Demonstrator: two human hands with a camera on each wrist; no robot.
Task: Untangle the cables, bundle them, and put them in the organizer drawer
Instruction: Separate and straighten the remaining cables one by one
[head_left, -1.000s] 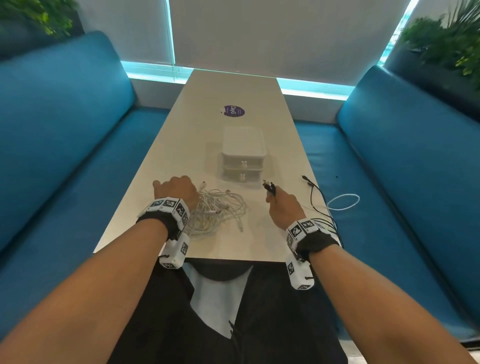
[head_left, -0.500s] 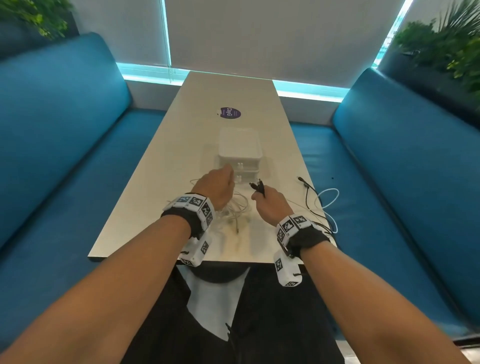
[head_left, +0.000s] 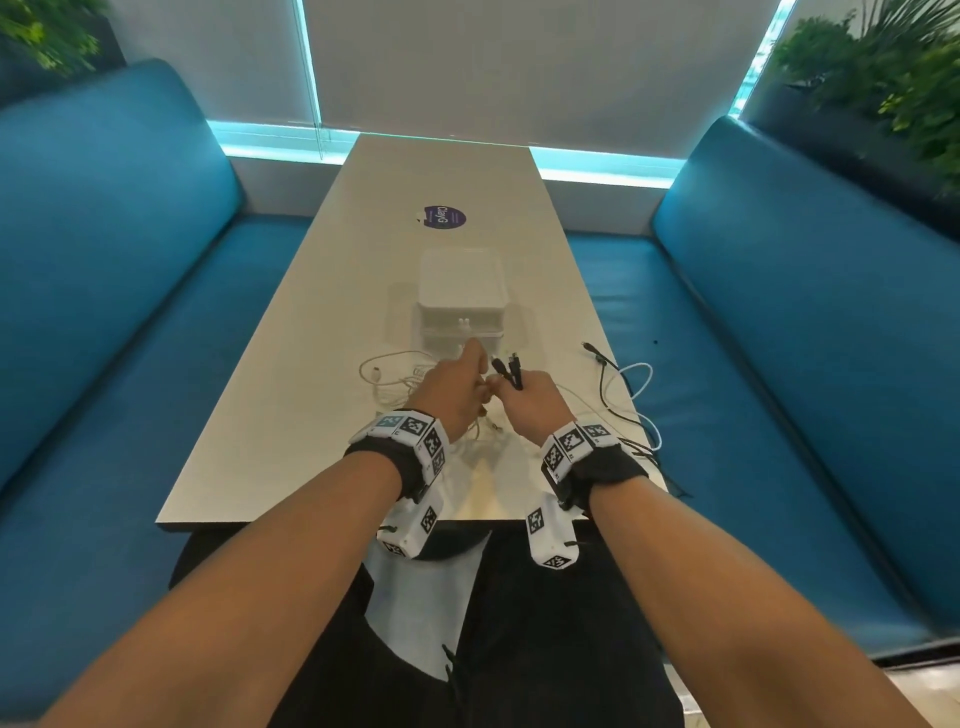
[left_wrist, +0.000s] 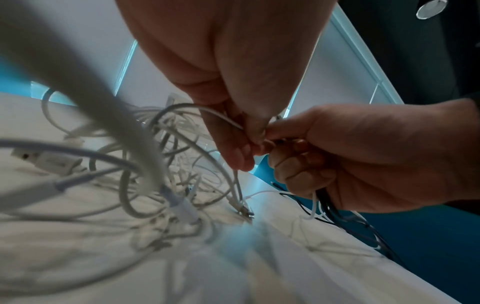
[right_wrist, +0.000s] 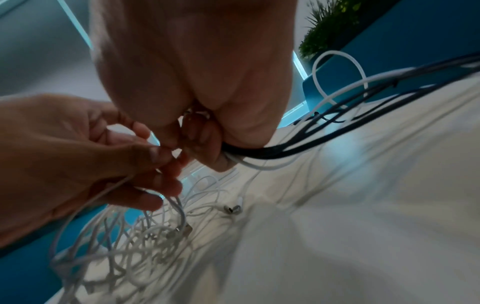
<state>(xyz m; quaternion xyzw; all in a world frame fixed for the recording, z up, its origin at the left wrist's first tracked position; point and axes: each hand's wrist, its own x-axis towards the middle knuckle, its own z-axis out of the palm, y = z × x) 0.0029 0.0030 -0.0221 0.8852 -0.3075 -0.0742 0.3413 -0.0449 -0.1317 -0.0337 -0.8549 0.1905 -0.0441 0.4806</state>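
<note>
A tangle of white cables (head_left: 395, 382) (left_wrist: 166, 164) (right_wrist: 135, 232) lies on the table's near part. My left hand (head_left: 460, 387) (left_wrist: 241, 131) pinches a thin white cable (left_wrist: 207, 112) lifted out of the tangle. My right hand (head_left: 524, 400) (right_wrist: 197, 131) grips a bunch of black cables (head_left: 506, 369) (right_wrist: 298, 148) with a white one; their plugs stick up from the fist. Both hands meet fingertip to fingertip just in front of the white organizer drawer unit (head_left: 462, 299), whose drawers are closed.
Black and white cable loops (head_left: 626, 384) trail over the table's right edge onto the blue bench (head_left: 727, 415). A purple sticker (head_left: 442, 216) lies farther back on the table (head_left: 291, 395). Blue benches flank both sides; plants (head_left: 883, 67) stand behind.
My left hand left the white tangle, moved right and forward with a white cable, and met my right hand. The right hand shifted slightly left, still holding the black cables.
</note>
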